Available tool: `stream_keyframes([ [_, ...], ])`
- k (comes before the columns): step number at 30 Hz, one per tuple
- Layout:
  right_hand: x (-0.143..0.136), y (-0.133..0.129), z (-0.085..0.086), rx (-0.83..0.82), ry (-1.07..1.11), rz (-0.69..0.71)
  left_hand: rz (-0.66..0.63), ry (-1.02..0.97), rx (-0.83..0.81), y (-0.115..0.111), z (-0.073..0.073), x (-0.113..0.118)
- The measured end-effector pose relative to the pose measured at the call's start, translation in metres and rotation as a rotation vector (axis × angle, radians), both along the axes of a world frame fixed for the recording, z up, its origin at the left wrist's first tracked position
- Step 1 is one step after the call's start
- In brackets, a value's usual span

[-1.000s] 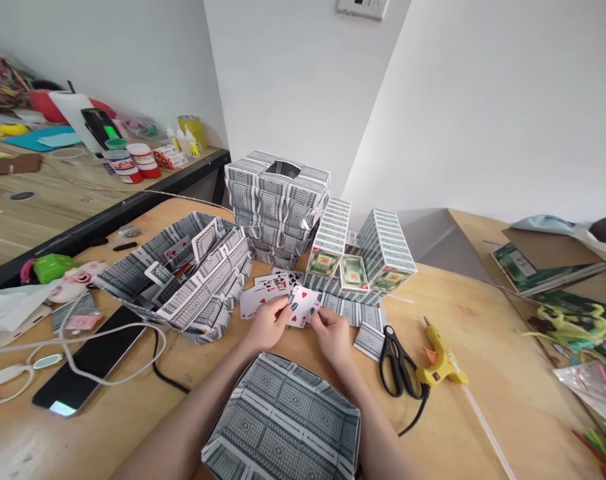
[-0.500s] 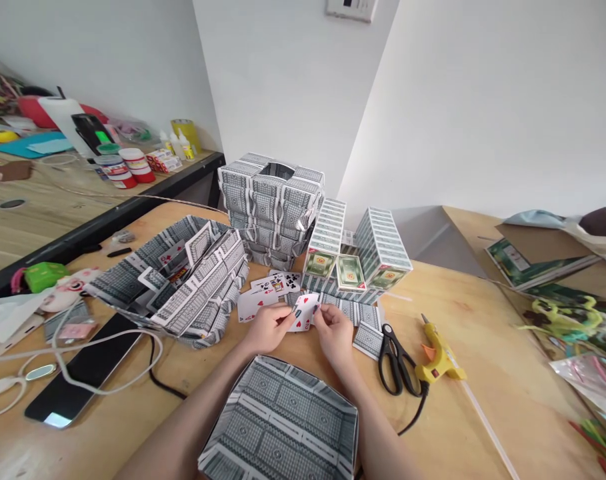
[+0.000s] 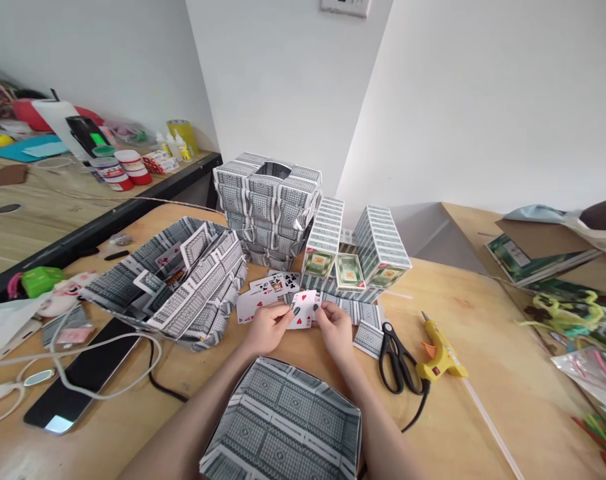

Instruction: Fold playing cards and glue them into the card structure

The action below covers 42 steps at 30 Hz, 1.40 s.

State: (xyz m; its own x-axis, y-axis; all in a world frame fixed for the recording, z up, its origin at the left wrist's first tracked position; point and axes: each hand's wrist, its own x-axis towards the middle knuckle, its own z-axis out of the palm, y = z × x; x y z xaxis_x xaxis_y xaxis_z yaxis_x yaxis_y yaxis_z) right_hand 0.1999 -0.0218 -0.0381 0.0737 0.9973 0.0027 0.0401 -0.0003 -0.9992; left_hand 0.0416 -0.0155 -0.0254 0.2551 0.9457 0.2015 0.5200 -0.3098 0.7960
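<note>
Between my two hands is a face-up playing card [image 3: 304, 308] with red hearts, and another card edge shows at its right side. My left hand [image 3: 269, 327] pinches the card at its left edge. At its right edge, the fingers of my right hand [image 3: 335, 327] are closed on the card. Loose playing cards [image 3: 257, 305] lie beside my left hand, some face up. Patterned card backs [image 3: 369, 339] lie just beyond and right of my right hand. Nearest me, between my forearms, stands a tray made of cards [image 3: 283, 420].
A card-built basket [image 3: 197, 293] holding folded cards stands left, a card-built box [image 3: 267, 207] behind. Boxed card decks [image 3: 380, 243] are stacked at the back. Scissors [image 3: 397, 360] and a yellow glue gun [image 3: 441, 353] lie right; a phone [image 3: 83, 373] and white cable [image 3: 107, 393] lie left.
The card between my hands has turned flatter, showing more of its face, and a second card's edge now shows at its right. Both hands stay in nearly the same place.
</note>
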Motion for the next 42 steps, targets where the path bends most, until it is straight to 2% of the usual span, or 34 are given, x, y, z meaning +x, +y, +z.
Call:
stream_keyframes([
  [2, 0.0, 0.001, -0.001, 0.002, 0.008, 0.075, 0.041, -0.014, 0.006, 0.0, -0.001, 0.0],
  [5, 0.0, 0.001, -0.004, 0.02, -0.075, 0.09, 0.054, -0.029, 0.009, 0.001, -0.003, -0.001],
  [9, 0.001, -0.002, -0.004, 0.074, -0.26, 0.049, 0.037, -0.008, 0.001, 0.001, -0.004, -0.001],
  [13, 0.002, -0.006, -0.003, 0.167, -0.512, -0.025, -0.052, 0.012, -0.009, 0.0, -0.003, -0.002],
  [16, 0.001, -0.007, -0.003, 0.198, -0.622, -0.099, -0.088, 0.004, -0.018, 0.0, -0.002, -0.001],
  [19, 0.001, -0.007, -0.004, 0.171, -0.56, -0.119, -0.066, -0.001, -0.031, 0.0, -0.003, 0.0],
  [24, 0.003, -0.003, -0.005, -0.009, -0.111, 0.095, 0.045, -0.028, -0.019, 0.002, -0.006, 0.001],
  [27, 0.004, -0.002, -0.004, -0.068, -0.002, 0.139, 0.066, -0.033, 0.004, 0.002, -0.007, 0.001],
  [32, 0.002, -0.007, -0.001, -0.058, -0.047, 0.103, 0.021, -0.023, -0.003, 0.001, -0.005, -0.002],
  [39, -0.007, -0.015, 0.004, 0.055, -0.454, -0.082, -0.043, -0.072, -0.052, -0.001, -0.004, -0.005],
  [42, -0.008, -0.017, 0.002, 0.044, -0.435, -0.13, -0.036, -0.064, -0.073, -0.001, -0.004, -0.005],
])
